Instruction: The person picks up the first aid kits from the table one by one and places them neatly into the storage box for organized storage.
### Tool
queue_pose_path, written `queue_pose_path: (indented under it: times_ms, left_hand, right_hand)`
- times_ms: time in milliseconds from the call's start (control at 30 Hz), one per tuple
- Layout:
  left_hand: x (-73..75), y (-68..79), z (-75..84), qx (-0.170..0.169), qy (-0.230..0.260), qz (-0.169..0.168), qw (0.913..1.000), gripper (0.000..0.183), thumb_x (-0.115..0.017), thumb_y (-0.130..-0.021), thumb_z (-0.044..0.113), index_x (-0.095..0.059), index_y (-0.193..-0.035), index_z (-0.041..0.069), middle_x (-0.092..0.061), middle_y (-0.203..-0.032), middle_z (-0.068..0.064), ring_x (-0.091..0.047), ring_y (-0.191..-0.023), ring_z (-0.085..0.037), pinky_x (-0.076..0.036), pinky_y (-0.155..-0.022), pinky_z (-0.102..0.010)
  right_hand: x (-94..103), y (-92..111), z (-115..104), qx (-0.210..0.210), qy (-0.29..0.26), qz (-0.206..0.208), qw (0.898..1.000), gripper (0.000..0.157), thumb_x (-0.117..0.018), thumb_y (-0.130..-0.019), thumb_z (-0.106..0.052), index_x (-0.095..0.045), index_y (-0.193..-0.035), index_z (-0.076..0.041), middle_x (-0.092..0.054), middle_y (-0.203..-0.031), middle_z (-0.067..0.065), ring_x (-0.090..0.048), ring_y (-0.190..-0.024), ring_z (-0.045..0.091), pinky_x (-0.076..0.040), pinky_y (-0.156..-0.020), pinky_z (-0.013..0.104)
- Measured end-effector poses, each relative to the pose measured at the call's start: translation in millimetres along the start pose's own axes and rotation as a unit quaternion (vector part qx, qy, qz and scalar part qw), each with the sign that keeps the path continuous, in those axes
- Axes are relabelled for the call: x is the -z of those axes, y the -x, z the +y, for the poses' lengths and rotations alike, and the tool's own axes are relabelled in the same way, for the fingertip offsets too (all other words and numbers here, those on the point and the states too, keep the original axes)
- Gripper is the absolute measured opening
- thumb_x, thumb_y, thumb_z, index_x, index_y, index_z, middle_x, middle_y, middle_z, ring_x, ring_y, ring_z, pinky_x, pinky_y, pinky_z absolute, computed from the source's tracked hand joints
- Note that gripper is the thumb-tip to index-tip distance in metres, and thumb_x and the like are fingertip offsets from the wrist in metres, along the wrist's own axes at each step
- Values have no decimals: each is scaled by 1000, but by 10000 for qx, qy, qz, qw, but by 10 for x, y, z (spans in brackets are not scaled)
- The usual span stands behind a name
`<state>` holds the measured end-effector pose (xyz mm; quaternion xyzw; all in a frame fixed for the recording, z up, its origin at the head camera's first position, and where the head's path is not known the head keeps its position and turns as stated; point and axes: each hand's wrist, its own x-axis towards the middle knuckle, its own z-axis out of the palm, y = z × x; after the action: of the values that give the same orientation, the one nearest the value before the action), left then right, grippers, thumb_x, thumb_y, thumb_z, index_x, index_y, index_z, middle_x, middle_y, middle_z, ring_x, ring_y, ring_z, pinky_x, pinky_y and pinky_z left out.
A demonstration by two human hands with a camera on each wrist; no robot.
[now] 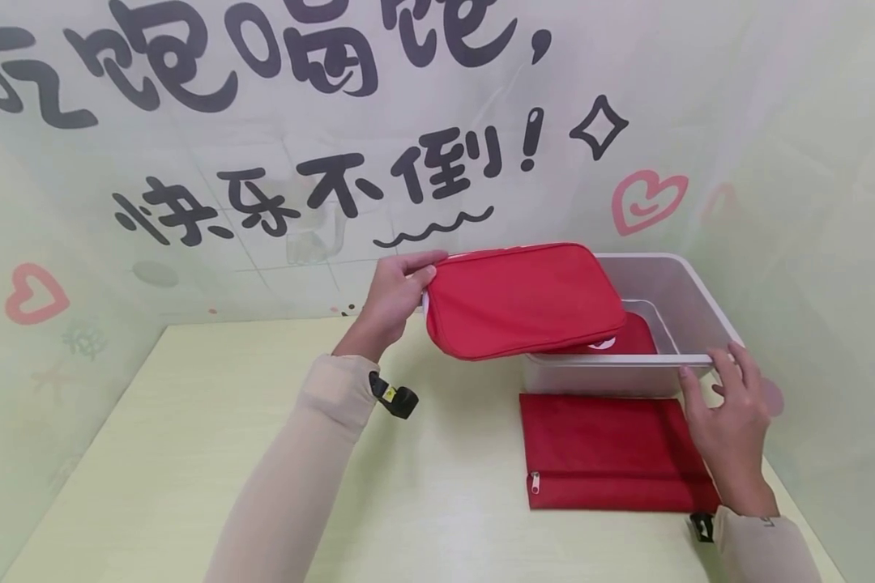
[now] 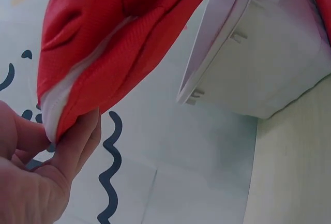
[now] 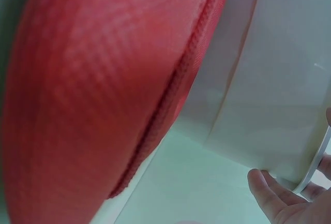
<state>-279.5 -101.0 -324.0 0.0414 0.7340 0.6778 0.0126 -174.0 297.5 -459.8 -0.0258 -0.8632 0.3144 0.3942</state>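
My left hand (image 1: 392,298) pinches the left end of a red zippered pouch (image 1: 525,301), thumb on the near face. The pouch is raised and tilted, its right end over the left part of a pale grey plastic bin (image 1: 598,380). In the left wrist view, a white strip shows along the pouch (image 2: 129,32) near the fingertips. My right hand (image 1: 735,417) grips the bin's rim at the near right corner, thumb outside and fingers over the edge. Inside the bin lies another red item (image 1: 638,334) with a white mark, partly hidden behind the raised pouch.
A flat red zip pouch (image 1: 605,445) with a silvery zip pull lies on the pale table (image 1: 437,494) in front of the bin. Behind stands a wall covering (image 1: 277,162) with black lettering and pink hearts, close to the bin's back and right side.
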Motion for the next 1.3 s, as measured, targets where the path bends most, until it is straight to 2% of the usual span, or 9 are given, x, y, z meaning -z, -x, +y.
queue_pose_path:
  times_ms: [300, 733, 1100, 1300]
  left_hand:
    - [-218, -82, 83, 59, -168, 57, 9998, 33, -55, -100, 3, -65, -131, 6, -64, -121, -13, -70, -96, -27, -59, -84, -37]
    - [-470, -148, 160, -41, -271, 91, 9996, 31, -55, -100, 3, -67, -129, 5, -64, -119, -12, -69, -95, -25, -59, -82, -33]
    - [-698, -226, 168, 110, -364, 27, 9993, 30, -54, -100, 2, -69, -126, 6, -66, -117, -11, -68, -94, -24, -59, -82, -30]
    - [-859, -263, 190, 167, -424, 97, 9989, 29, -54, -100, 2, -70, -124, 5, -67, -115, -10, -68, -94, -22, -58, -83, -28]
  right_hand:
    - [-7, -1, 23, 51, -19, 56, 10000, 37, -72, -89, -13, -62, -121, 3, -49, -144, 21, -51, -125, 42, -29, -78, -5]
    - [-7, -8, 6, 80, -3, 19, 10000, 38, -72, -89, -12, -62, -123, 4, -49, -143, 21, -51, -124, 43, -28, -79, -6]
    - [-5, -5, 29, 99, -34, 76, 9999, 37, -72, -89, -12, -62, -121, 4, -49, -142, 22, -51, -123, 43, -29, -79, -5]
    - [-5, -6, 35, 93, -41, 81, 9999, 37, -72, -89, -12, -62, -121, 4, -49, -143, 21, -51, -124, 43, -29, -79, -5]
